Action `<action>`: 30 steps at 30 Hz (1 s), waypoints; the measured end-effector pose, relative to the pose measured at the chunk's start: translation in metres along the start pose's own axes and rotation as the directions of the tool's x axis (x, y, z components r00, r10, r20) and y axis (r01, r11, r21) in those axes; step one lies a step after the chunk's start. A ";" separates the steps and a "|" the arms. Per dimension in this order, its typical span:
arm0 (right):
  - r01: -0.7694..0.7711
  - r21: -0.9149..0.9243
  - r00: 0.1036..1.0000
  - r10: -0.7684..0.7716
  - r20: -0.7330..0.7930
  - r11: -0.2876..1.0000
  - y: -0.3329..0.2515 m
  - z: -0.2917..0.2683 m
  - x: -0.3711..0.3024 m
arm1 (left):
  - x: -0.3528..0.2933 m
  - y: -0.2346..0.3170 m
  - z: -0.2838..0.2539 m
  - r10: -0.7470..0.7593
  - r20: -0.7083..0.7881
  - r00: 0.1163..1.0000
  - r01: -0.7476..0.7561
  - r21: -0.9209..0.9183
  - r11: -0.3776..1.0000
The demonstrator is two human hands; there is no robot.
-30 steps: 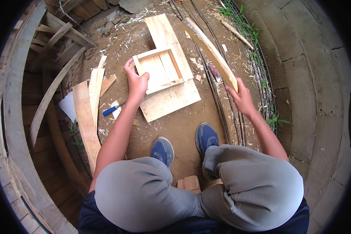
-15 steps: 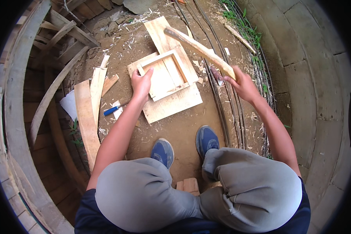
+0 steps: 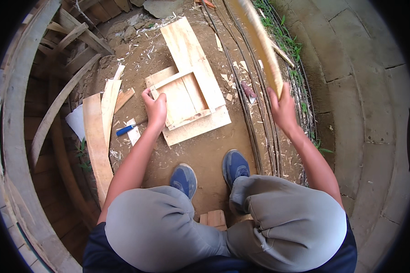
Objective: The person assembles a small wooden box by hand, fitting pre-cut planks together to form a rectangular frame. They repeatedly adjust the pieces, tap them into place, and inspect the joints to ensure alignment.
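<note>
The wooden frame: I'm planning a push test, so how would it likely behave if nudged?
The wooden frame should probably stay stiff, judging by its straight, joined wooden sides. Being low and broad, it seems unlikely to roll or tip. It might slide, since the board beneath looks flat.

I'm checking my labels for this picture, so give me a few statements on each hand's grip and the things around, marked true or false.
1. The left hand's grip is on the wooden frame. True.
2. The right hand is empty. False: the right hand's grip holds a wooden stick.
3. The blue-handled tool lies right of the wooden frame. False: the blue-handled tool lies left of it.
4. Two blue shoes are in view. True.
</note>
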State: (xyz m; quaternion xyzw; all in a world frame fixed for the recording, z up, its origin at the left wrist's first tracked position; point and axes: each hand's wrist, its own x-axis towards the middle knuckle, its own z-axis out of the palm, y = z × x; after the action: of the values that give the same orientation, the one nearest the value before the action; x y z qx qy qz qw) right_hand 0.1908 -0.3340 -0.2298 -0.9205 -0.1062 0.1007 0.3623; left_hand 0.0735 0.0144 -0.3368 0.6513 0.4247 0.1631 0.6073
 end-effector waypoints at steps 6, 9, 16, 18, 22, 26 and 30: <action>0.170 0.043 0.984 -0.167 -0.056 0.985 -0.019 -0.016 -0.008 | -0.010 0.032 -0.001 -0.012 0.113 0.993 0.012 0.004 1.000; 0.321 -0.421 0.946 -0.266 0.186 0.849 0.029 0.002 -0.005 | 0.004 0.034 0.010 0.058 0.156 0.986 -0.036 -0.141 0.989; 0.157 -0.012 0.968 -0.156 -0.196 0.988 -0.018 -0.043 -0.002 | 0.004 0.063 -0.012 0.186 0.023 0.982 -0.173 -0.265 0.949; 0.184 0.022 0.947 -0.172 -0.271 0.983 -0.002 -0.052 0.007 | 0.015 0.056 -0.022 0.226 0.040 0.973 -0.210 -0.244 0.947; 0.108 0.063 0.975 -0.093 -0.204 0.992 0.044 -0.033 0.015 | 0.021 0.049 -0.031 0.205 0.061 0.977 -0.190 -0.197 0.962; -0.173 0.088 0.981 0.179 -0.076 0.981 0.110 0.009 -0.004 | 0.031 0.020 -0.026 0.191 0.017 0.981 -0.188 -0.106 0.976; -0.488 0.351 0.873 0.446 0.197 0.799 0.124 0.036 -0.027 | 0.021 0.020 -0.031 0.050 0.167 0.985 -0.038 -0.075 0.996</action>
State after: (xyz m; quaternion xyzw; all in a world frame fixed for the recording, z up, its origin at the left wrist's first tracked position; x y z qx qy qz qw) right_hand 0.1703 -0.4062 -0.3381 -0.8207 0.1275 0.2540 0.4957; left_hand 0.0702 0.0528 -0.3178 0.6498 0.3512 0.1358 0.6604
